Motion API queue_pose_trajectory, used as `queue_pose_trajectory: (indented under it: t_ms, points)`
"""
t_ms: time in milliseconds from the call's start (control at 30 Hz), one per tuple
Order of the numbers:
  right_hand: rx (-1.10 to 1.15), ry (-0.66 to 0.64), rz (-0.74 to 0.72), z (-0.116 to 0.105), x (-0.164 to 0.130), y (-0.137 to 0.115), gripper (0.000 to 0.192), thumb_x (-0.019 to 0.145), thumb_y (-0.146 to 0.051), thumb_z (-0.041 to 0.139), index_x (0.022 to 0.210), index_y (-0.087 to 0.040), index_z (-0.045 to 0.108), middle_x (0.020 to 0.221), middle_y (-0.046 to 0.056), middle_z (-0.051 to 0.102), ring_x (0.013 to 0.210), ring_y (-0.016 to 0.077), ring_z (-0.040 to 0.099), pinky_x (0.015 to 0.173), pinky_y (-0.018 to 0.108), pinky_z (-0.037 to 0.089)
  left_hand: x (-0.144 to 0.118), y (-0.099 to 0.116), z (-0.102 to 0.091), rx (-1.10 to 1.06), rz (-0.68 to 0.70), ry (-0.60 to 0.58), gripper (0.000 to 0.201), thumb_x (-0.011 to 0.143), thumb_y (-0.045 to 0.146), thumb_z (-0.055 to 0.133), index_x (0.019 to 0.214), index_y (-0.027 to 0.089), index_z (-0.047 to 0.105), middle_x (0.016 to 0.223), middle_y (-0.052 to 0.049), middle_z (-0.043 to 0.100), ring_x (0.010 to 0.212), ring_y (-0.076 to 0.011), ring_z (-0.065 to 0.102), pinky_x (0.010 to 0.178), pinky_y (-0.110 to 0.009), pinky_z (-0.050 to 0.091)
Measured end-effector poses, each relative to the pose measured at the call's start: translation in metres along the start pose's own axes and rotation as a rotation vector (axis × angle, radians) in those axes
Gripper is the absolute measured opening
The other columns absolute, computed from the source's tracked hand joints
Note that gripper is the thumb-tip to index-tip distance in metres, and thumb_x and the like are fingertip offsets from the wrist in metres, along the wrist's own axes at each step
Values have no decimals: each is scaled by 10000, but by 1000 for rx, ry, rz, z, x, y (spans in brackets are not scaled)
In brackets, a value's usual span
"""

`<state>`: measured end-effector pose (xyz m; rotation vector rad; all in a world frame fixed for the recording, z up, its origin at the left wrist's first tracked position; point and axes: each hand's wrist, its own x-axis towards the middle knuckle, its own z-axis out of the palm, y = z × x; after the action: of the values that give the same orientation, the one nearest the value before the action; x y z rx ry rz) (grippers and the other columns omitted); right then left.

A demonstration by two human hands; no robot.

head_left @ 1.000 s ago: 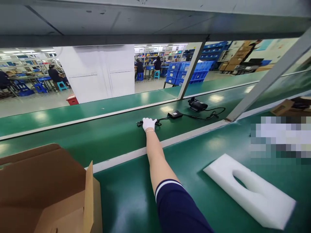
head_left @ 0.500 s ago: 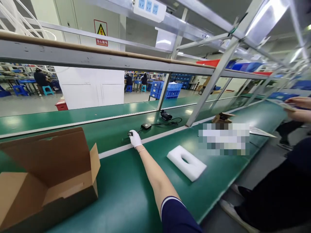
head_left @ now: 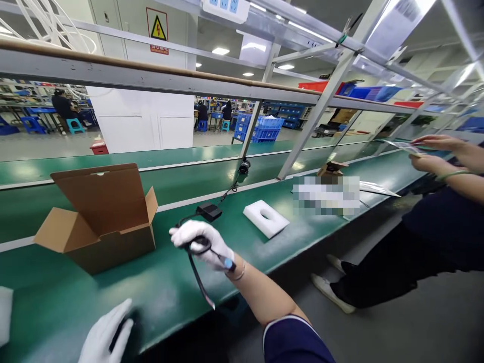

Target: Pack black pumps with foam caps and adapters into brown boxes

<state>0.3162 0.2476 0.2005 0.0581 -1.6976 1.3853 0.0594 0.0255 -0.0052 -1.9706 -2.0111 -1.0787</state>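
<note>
My white-gloved right hand (head_left: 202, 245) is clenched around a black power cord (head_left: 196, 269), whose loose end hangs past the near edge of the green table (head_left: 181, 287). The cord runs toward 12 o'clock to a black rectangular adapter brick (head_left: 208, 210) lying on the table. My gloved left hand (head_left: 104, 335), at 7 o'clock, rests on something dark; I cannot tell its grip. An open brown cardboard box (head_left: 102, 222) stands at 10 o'clock, a white foam insert (head_left: 265, 218) at 2 o'clock.
</note>
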Motion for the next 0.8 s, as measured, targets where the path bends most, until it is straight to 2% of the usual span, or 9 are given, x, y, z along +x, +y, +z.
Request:
queue_pose_trajectory:
  t_ms: [133,267,300,400,500,567,633,700,800]
  points:
    - [-7,-15,134,3,-63,6,369,923,-561,727,1029,-209,757,961,91,748,975,220,715,1032,477,562,21,29,9,-36,89,-37,395,979,485,597,1291,278,723,1242,-37,766,1078,-245,763,919,-322,653]
    - [-83,-70,366,-51,-129,-4,395,911,-567,730,1026,-191,766,982,124,774,928,246,741,899,434,606,19,36,15,-37,188,-73,344,1006,459,578,1260,298,745,1223,-31,772,1064,-224,764,925,-302,646]
    - [-138,-24,443,-71,-143,-8,412,909,-575,726,1060,-194,762,1023,137,779,938,257,748,870,423,612,17,34,16,-35,204,-72,343,1011,462,574,1262,302,743,1216,-29,774,1053,-219,766,913,-299,651]
    - [-348,427,666,-131,-170,-17,544,918,-673,638,1205,-215,693,1133,151,770,1008,287,758,911,458,606,9,28,19,-25,217,-48,350,1019,487,563,1266,309,735,1213,-28,773,1041,-217,767,890,-309,660]
    - [-781,770,1032,-183,-171,-27,553,949,-601,585,1284,-167,658,1227,206,726,1161,355,705,1016,530,547,3,24,18,7,210,-27,358,1026,500,552,1272,305,724,1236,-36,762,1046,-221,762,878,-320,663]
    - [-1057,821,1267,-207,-163,-35,500,941,-422,615,1318,-95,643,1253,268,695,1240,419,649,1076,587,478,0,23,17,36,219,-19,361,1032,495,541,1283,299,712,1252,-41,755,1049,-225,757,870,-333,661]
    - [-1258,819,1386,-218,-149,-42,509,946,-300,560,1393,-58,591,1288,301,663,1261,442,625,1095,605,440,-4,23,16,62,218,-21,364,1038,483,531,1294,288,700,1278,-52,742,1069,-235,745,880,-354,653]
    - [-1414,778,1298,-214,-132,-40,533,978,-275,472,1478,-98,529,1326,275,648,1243,411,636,1085,568,451,-9,23,15,84,205,-32,355,1043,458,523,1291,272,696,1302,-64,730,1092,-246,731,900,-377,638]
    - [-1547,538,1026,-175,-103,-8,549,1017,-382,432,1504,-142,516,1339,218,656,1247,349,629,1081,470,466,-13,24,15,109,212,-38,313,1043,393,525,1254,247,706,1302,-77,728,1092,-259,717,924,-403,607]
